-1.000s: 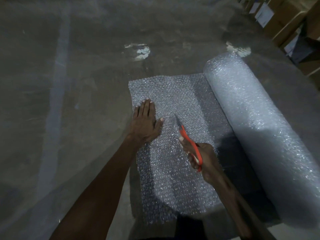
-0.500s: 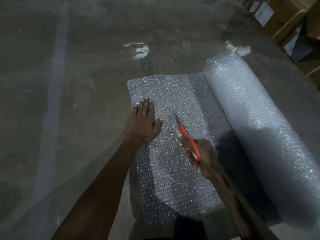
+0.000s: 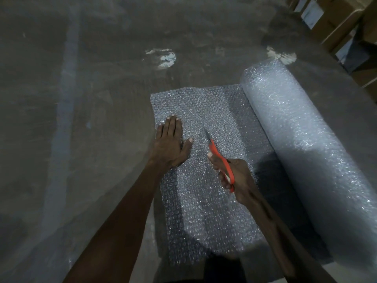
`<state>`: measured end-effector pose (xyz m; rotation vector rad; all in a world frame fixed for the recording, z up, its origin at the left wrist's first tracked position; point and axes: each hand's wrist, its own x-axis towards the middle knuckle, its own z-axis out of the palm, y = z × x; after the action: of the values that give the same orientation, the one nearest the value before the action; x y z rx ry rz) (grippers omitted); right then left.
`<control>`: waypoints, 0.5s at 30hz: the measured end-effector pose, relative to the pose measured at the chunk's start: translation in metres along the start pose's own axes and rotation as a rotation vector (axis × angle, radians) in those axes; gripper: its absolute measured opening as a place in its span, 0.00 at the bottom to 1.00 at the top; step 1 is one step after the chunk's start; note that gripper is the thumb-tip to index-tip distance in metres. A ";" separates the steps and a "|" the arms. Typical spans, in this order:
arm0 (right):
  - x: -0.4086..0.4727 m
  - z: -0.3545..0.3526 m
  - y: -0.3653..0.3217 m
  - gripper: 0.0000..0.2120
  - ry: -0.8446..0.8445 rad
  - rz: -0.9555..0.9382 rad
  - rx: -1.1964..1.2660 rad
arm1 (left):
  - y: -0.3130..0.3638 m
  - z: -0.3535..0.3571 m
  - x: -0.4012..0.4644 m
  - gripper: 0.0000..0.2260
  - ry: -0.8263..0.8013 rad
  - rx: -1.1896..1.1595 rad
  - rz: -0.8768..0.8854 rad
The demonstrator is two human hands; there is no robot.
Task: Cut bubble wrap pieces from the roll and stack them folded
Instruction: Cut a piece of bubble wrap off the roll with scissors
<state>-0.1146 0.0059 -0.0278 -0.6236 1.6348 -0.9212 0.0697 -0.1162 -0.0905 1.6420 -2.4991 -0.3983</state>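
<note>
Floor (image 3: 91, 99), dim light. Roll (image 3: 302, 152) lies right, sheet (image 3: 204, 201) unrolled leftward from it. Left hand (image 3: 170, 146) flat, fingers straight, pressing sheet's left edge. Right hand (image 3: 234, 176) grips scissors (image 3: 219, 158), blades on sheet mid-width.

Both forearms are bare from the lower frame edge up to the wrists, with no sleeve showing on either. The left hand (image 3: 170, 145) wears no glove, ring or watch, and its short, pale fingernails catch the light. The right hand (image 3: 234, 176) is likewise ungloved, its wrist unadorned.
</note>
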 end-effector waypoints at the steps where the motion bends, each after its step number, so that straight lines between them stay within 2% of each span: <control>1: 0.001 0.000 -0.002 0.28 -0.006 0.003 0.001 | 0.000 0.000 0.000 0.37 -0.001 0.001 0.000; 4: 0.004 -0.001 -0.002 0.25 -0.016 0.010 0.005 | -0.001 0.002 0.000 0.37 -0.009 0.004 0.003; 9: 0.005 0.000 -0.004 0.31 -0.013 0.014 0.003 | -0.002 0.002 0.001 0.37 -0.006 0.018 0.004; 13: 0.009 0.002 -0.009 0.28 -0.016 0.028 0.024 | -0.001 0.001 0.001 0.37 -0.012 0.024 0.005; 15: 0.011 0.002 -0.008 0.33 -0.020 0.021 0.013 | -0.001 0.001 0.001 0.37 -0.014 0.031 0.004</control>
<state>-0.1160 -0.0077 -0.0271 -0.6038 1.6140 -0.9072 0.0703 -0.1172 -0.0918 1.6512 -2.5311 -0.3735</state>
